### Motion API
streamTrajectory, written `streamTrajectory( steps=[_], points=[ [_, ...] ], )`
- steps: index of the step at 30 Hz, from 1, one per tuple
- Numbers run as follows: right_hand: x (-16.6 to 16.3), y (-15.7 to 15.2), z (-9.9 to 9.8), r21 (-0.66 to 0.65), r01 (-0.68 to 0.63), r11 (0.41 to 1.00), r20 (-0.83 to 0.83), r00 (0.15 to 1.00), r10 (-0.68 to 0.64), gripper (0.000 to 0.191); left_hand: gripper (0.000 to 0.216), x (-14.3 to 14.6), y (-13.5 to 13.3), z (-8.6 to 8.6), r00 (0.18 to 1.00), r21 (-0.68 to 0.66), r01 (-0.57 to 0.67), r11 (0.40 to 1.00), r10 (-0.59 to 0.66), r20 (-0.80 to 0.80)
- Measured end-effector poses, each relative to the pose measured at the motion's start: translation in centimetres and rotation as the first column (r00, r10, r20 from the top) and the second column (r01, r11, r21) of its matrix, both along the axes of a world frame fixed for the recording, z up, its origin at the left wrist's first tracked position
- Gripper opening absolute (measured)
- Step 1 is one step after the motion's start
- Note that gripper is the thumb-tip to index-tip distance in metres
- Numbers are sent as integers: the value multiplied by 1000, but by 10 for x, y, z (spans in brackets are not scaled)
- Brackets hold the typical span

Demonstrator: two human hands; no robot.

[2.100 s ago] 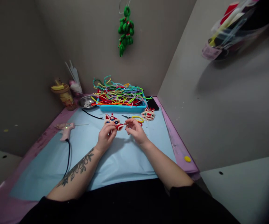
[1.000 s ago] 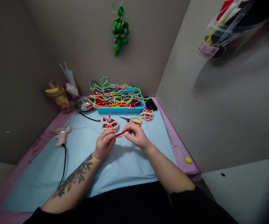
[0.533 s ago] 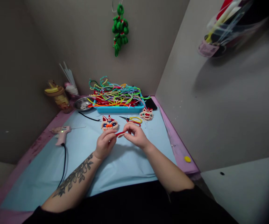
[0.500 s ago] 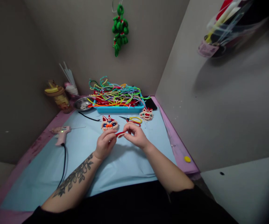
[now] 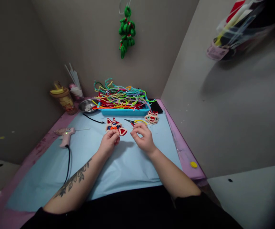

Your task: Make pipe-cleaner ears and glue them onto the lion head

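My left hand (image 5: 110, 140) pinches a small red triangle with a cream edge (image 5: 122, 131), bent from pipe cleaner and shaped like an ear. Just behind it lies a pipe-cleaner animal head (image 5: 114, 123) in cream, blue, orange and red, partly hidden by my fingers; one red ear and a striped horn show on it. To the right, my right hand (image 5: 143, 138) is raised off the triangle, fingers curved and apart, with nothing visible in it. Beyond that hand are scissors (image 5: 141, 121) with yellow and red handles, partly covered. A second cream-and-red head (image 5: 151, 117) sits farther right.
At the back stands a blue tray (image 5: 125, 112) heaped with colourful pipe cleaners (image 5: 123, 97), beside a metal bowl (image 5: 88, 106). A pink glue gun (image 5: 67, 135) with a black cord lies left on the blue sheet (image 5: 85, 162). A cup (image 5: 64, 98) stands back left.
My right hand has let go of the red-and-cream piece and moved right. The piece, seen edge-on before, is now turned face-up in my left hand. The view has shifted slightly.
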State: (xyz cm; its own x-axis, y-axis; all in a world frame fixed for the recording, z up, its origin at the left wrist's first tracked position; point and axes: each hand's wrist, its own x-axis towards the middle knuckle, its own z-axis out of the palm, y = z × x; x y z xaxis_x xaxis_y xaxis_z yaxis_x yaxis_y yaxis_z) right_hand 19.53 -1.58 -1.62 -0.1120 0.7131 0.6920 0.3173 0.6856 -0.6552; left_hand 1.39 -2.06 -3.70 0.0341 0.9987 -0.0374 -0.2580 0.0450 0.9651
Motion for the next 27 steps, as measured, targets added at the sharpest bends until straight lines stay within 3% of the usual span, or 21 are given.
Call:
streamTrajectory(
  steps=[3,16,24,27],
  points=[
    [2,-1,1,102,-3,995,123,992,-9,11,22,1,-1,3,999,-46,8,999,-6,37],
    [-1,-1,-3,251,-23,968,360,930,-71,22,17,2,-4,6,998,-23,-7,1000,6,-64],
    [-2,1,-8,186,-64,980,420,907,-20,21,10,2,-5,6,994,-43,-7,999,2,-110],
    [-2,1,-9,228,-61,972,400,916,-36,22,11,2,-5,6,990,-46,-17,999,11,-139]
  ],
)
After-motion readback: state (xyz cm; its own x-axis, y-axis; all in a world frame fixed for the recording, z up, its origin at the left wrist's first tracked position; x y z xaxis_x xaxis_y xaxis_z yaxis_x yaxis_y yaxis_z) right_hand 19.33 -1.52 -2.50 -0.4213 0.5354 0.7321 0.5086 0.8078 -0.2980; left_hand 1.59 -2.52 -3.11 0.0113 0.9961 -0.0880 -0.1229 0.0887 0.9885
